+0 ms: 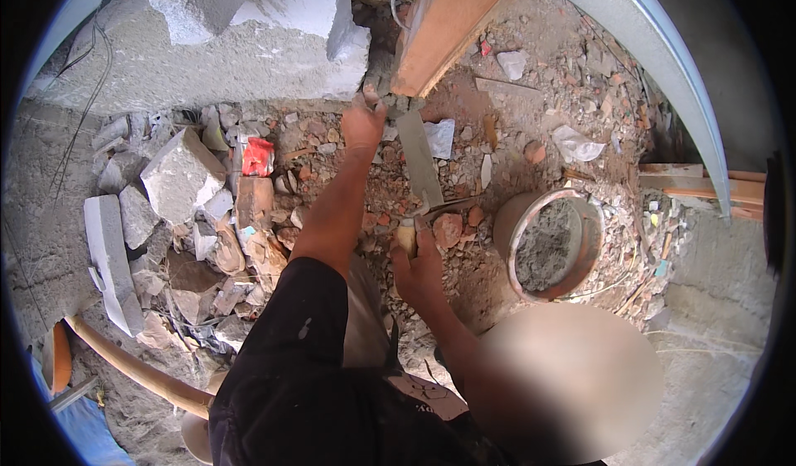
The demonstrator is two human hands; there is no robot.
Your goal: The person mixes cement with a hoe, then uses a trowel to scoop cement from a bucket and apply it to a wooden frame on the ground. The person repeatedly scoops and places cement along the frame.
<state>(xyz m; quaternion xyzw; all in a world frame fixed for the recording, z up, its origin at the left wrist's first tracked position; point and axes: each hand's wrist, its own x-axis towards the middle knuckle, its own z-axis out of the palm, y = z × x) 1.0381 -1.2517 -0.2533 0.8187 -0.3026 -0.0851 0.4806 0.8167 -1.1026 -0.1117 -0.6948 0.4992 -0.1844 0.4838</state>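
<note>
My right hand [417,269] is closed round the pale handle [405,238] of a trowel, its long grey blade [420,161] pointing away from me. The blade's far end meets a patch of wet mortar [401,104] at the foot of an orange-brown wooden post [448,31]. Beside that mortar, my left hand [364,124] is at the right corner of a big grey concrete block [249,72]. Its fingers are curled in, and whatever they pinch is hidden. To the right of the trowel stands a round bucket [595,246] with grey mortar [547,246] in it.
Broken concrete chunks [182,174] and a long pale block [112,259] lie at left. Brick rubble covers the ground, with a red wrapper [258,157] and white scraps [576,145]. A curved wooden handle [141,366] is at lower left; a metal bar [676,60] arcs at upper right.
</note>
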